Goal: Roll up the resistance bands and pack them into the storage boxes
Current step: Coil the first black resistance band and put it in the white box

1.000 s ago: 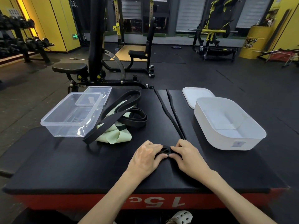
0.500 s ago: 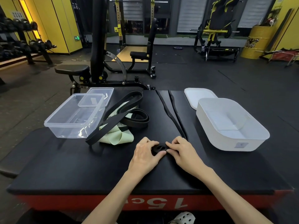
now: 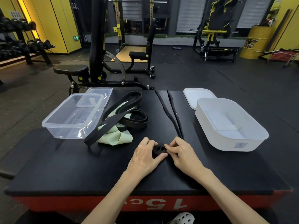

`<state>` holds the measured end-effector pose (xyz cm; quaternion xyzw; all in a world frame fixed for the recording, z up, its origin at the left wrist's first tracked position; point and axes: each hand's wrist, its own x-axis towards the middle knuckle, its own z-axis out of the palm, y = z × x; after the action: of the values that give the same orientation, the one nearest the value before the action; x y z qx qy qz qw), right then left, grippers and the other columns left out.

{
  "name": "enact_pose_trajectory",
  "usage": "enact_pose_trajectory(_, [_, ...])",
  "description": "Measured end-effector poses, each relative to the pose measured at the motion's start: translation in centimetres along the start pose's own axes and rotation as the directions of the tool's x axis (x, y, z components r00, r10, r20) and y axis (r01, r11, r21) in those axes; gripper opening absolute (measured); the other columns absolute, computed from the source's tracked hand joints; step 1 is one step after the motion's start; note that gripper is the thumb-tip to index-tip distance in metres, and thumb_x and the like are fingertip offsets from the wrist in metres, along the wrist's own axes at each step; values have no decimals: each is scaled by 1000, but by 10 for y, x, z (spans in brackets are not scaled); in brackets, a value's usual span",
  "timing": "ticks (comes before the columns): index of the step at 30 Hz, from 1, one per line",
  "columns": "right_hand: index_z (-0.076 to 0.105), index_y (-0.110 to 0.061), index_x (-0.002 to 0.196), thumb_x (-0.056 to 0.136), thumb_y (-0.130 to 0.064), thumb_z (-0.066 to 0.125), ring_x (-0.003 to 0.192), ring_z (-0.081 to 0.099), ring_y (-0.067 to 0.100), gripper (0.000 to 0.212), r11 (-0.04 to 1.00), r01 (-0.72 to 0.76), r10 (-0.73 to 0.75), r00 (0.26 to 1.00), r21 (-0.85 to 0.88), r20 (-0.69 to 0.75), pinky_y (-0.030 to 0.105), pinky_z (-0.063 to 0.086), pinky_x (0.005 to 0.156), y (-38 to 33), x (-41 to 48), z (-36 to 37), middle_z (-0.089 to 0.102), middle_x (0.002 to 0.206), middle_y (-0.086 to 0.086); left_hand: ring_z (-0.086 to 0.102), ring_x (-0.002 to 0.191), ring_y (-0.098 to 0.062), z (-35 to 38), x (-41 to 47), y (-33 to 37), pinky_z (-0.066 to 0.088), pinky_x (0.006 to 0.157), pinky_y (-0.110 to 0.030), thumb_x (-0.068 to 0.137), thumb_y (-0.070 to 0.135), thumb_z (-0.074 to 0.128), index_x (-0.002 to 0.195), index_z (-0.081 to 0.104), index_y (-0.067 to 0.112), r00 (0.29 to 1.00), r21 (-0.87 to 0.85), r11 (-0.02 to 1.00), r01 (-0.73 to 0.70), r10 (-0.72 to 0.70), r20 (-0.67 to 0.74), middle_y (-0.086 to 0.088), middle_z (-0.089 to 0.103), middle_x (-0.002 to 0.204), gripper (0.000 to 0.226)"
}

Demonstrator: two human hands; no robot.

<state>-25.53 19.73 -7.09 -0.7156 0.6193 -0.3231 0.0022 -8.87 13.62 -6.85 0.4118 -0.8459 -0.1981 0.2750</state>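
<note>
Two pinches on the coil (image 3: 159, 149), from left grip (image 3: 145, 156) and right grip (image 3: 183, 155); held low on the surface (image 3: 64, 167), probably against unwinding. Tail (image 3: 176, 114) laid straight ahead for even rolling; white box (image 3: 226, 141) near, right.

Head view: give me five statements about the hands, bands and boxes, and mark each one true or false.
1. The left hand and right hand both hold the black roll. True.
2. A rolled band lies in the white box. False: nothing lies in it.
3. The band's unrolled tail stretches away from the hands across the platform. True.
4. The green band is inside the clear box. False: it lies on the platform beside that box, under loose black bands.
5. The white lid closes the white box. False: it lies flat behind the box.
</note>
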Motion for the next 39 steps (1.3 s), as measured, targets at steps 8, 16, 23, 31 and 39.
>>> enact_pose_trajectory(8, [74, -11, 98, 90, -17, 62, 71, 44, 9, 15, 1000, 0, 1, 1000, -19, 17, 19, 35, 63, -1, 1, -3, 48, 82, -4, 44, 90, -5, -40, 40, -9, 43, 94, -26, 80, 28, 76, 123, 59, 12, 896, 39, 956, -290, 257, 361, 3, 54, 109, 49])
enact_pose_trajectory(16, [61, -29, 127, 92, -8, 51, 90, 41, 8, 42, 999, 12, -1, 976, -53, 216, 9, 32, 77, 12, -3, -21, 47, 92, -8, 49, 116, -13, -33, 43, -13, 30, 104, -19, 83, 16, 74, 136, 53, 23, 848, -84, 957, -278, 286, 447, 6, 60, 130, 58])
enact_pose_trajectory(23, [70, -18, 112, 91, -21, 59, 89, 49, 7, 24, 993, 34, -22, 995, -115, 100, 21, 44, 78, 23, -8, -29, 54, 94, -9, 51, 112, -23, -21, 21, -14, 26, 98, -14, 94, 14, 58, 129, 62, 16, 879, 6, 925, -380, 360, 313, 9, 56, 137, 35])
enact_pose_trajectory(31, [71, -15, 103, 83, -10, 69, 72, 49, 17, 20, 977, 76, -66, 996, -197, 55, 33, 48, 61, 27, -10, -36, 54, 82, -4, 44, 113, -16, -10, 11, -14, 27, 99, -12, 98, 21, 51, 137, 54, 23, 921, 26, 946, -323, 308, 238, 17, 49, 141, 38])
enact_pose_trajectory(39, [74, -15, 94, 78, -19, 71, 67, 52, 15, 16, 977, 57, -56, 998, -206, 14, 18, 39, 64, 9, -18, -31, 52, 72, -5, 45, 114, -11, -1, 7, -6, 33, 101, -15, 96, 28, 56, 134, 57, 24, 976, 15, 981, -195, 193, 96, 20, 53, 135, 38])
